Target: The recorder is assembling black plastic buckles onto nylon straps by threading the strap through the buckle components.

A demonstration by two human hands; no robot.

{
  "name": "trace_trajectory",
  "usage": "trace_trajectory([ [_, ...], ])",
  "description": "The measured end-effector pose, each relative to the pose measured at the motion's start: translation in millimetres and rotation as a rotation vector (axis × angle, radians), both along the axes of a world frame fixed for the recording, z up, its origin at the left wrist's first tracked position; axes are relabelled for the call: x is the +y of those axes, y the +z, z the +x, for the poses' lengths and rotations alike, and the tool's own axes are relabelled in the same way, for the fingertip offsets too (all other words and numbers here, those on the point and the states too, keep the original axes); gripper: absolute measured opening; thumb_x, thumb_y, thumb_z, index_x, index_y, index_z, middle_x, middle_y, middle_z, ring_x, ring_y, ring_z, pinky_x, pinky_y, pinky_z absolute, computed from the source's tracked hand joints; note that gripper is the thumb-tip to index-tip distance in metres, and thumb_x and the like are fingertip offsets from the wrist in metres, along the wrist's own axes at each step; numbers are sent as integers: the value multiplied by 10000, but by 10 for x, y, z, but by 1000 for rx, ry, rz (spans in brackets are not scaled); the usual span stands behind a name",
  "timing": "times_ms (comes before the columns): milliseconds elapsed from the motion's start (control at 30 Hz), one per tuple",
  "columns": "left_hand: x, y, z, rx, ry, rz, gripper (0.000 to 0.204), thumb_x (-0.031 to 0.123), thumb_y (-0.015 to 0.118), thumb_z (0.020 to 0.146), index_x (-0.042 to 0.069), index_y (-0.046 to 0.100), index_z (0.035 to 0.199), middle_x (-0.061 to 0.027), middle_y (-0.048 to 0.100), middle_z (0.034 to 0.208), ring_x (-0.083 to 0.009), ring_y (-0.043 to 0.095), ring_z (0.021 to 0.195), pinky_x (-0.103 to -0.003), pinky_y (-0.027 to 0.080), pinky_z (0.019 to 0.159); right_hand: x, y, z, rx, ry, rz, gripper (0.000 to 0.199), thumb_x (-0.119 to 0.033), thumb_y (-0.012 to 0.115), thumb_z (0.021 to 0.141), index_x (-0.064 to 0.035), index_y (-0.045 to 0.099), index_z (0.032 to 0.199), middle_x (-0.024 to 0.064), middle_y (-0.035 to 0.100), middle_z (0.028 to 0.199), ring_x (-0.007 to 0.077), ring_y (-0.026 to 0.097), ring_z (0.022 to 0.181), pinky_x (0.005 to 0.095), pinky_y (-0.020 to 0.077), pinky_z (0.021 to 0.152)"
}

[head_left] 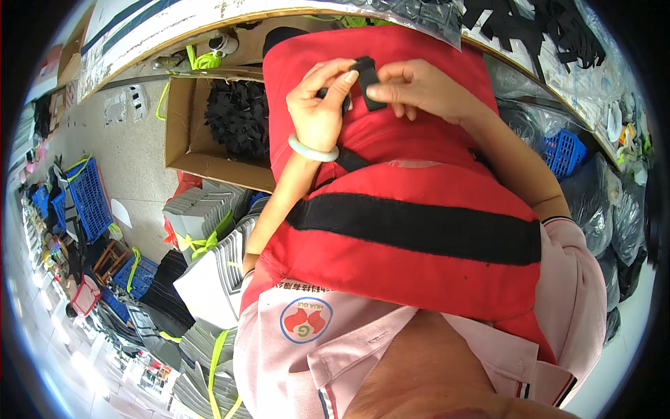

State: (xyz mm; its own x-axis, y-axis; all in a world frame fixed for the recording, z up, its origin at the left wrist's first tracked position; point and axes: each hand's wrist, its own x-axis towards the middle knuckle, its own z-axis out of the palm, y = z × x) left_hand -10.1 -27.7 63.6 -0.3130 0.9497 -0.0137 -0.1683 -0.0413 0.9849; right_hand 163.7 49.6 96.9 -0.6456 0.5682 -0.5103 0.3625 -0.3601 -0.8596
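A short black strap piece [370, 85] is held over the red apron [447, 56] that covers my lap. My left hand [319, 105], with a pale bangle at the wrist, pinches the strap's upper end between thumb and fingers. Something small and dark also shows inside its curled fingers, too hidden to name. My right hand [426, 91] is closed on the strap from the other side, its thumb lying against the lower part. Its other fingers are bent behind.
Left of my lap, a cardboard box [180, 126] holds a heap of black pieces. Bundles of grey sheets [202, 216] tied with yellow-green bands stand beside me. A worktable [160, 35] edge curves across ahead, with black straps [509, 28] at right. Plastic bags and a blue basket [564, 152] lie below.
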Motion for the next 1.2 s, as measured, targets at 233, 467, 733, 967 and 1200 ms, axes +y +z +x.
trace_trajectory([
  [233,-60,18,-12,-117,-79,-61,181,-86,668,798,-12,696,961,-94,651,1011,-62,571,622,-179,442,520,-91,-53,-25,104,-10,161,218,-253,641,906,-51,632,825,-24,556,626,34,520,554,189,408,503],
  [467,-61,-33,-10,112,-69,44,176,-86,683,772,0,700,924,-67,654,968,-53,547,626,-181,442,536,-102,-65,-3,62,38,255,214,-238,647,897,-32,627,842,-12,570,659,50,523,572,205,414,521],
  [733,-79,-29,-34,199,-85,96,168,-103,675,759,-7,691,895,-69,647,951,-57,527,643,-199,443,571,106,-48,94,165,-39,147,213,-213,581,939,-33,635,1038,-2,609,821,44,544,654,191,451,571],
  [967,-87,-20,-54,166,-150,101,172,-99,680,766,-2,693,906,-71,643,956,-52,526,626,-188,438,546,79,-68,57,179,-44,219,216,-229,613,917,-24,651,975,-7,592,759,56,538,658,200,458,581],
  [1200,-102,-2,-68,57,-164,73,157,-91,682,781,-6,693,913,-73,639,967,-43,534,595,-176,438,515,62,-89,44,222,-38,213,183,-177,595,927,-7,640,978,-1,586,760,58,538,653,200,458,580],
])
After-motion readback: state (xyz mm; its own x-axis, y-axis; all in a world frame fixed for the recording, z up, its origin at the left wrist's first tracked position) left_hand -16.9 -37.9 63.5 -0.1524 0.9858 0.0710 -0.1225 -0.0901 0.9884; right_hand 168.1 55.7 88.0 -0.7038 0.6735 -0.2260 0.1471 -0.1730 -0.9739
